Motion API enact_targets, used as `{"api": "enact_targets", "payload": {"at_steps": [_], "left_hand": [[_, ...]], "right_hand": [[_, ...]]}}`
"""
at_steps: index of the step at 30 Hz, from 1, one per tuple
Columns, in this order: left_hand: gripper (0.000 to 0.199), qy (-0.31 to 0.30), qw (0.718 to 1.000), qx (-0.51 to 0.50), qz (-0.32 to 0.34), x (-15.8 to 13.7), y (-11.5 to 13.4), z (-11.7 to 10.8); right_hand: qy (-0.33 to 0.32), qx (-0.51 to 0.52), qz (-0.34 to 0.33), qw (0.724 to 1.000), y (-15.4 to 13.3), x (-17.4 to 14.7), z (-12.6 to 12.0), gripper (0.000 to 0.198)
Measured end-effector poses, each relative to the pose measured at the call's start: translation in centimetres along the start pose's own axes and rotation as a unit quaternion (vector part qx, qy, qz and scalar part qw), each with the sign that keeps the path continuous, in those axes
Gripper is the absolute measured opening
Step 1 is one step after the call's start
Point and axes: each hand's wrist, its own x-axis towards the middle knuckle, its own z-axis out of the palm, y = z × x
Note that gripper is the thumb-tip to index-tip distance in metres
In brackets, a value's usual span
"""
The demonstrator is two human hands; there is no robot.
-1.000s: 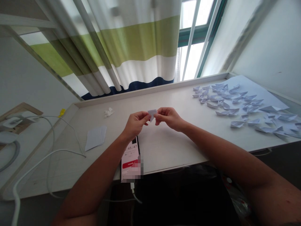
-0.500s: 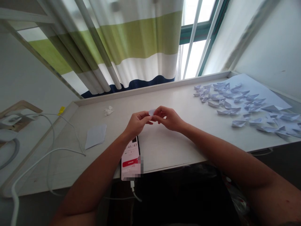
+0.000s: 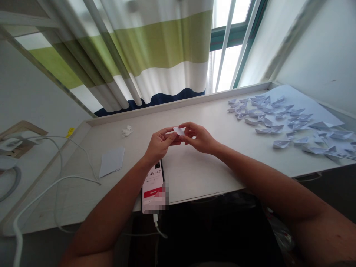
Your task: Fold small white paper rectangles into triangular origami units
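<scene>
A small folded piece of white paper (image 3: 178, 131) is held up above the desk between both hands. My left hand (image 3: 162, 142) pinches its left side between thumb and fingers. On the other side, my right hand (image 3: 197, 137) grips the paper with thumb and index finger. The fingers cover part of the paper, so its full shape is hidden. Several folded paper boats (image 3: 269, 129) lie spread over the right side of the desk. To the left lies a small stack of white paper sheets (image 3: 111, 162).
A phone (image 3: 152, 191) with a white cable plugged in lies at the desk's front edge, under my left forearm. Crumpled tissue (image 3: 127, 131) sits at the back left. White cables (image 3: 59, 181) trail over the left side. A raised rim (image 3: 178, 105) borders the desk's back.
My left hand has shifted slightly left and its fingers have spread a little behind the paper. More of the paper's white face shows between the hands.
</scene>
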Motion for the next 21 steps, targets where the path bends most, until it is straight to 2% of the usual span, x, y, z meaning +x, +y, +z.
{"api": "enact_targets", "payload": {"at_steps": [3, 7, 12, 17, 21], "left_hand": [[0.062, 0.0, 1.0, 0.006, 0.004, -0.2, 0.3, 0.1], [0.067, -0.003, 0.999, 0.028, 0.026, -0.5, 0.7, 0.2], [0.058, 0.008, 0.999, 0.034, 0.032, -0.4, 0.9, 0.2], [0.052, 0.011, 0.999, 0.035, 0.02, -0.5, 1.1, 0.3], [0.048, 0.014, 0.999, 0.04, 0.024, -0.5, 1.1, 0.3]], "right_hand": [[0.0, 0.056, 0.011, 0.998, 0.2, 0.1, 0.0, 0.043], [-0.01, 0.05, 0.017, 0.999, 0.3, 0.1, 0.0, 0.041], [-0.017, 0.064, 0.006, 0.998, 0.3, 0.1, 0.0, 0.04], [-0.019, 0.032, 0.011, 0.999, 0.0, 0.0, 0.0, 0.037], [-0.02, 0.08, 0.021, 0.996, 0.0, 0.0, -0.1, 0.039]]}}
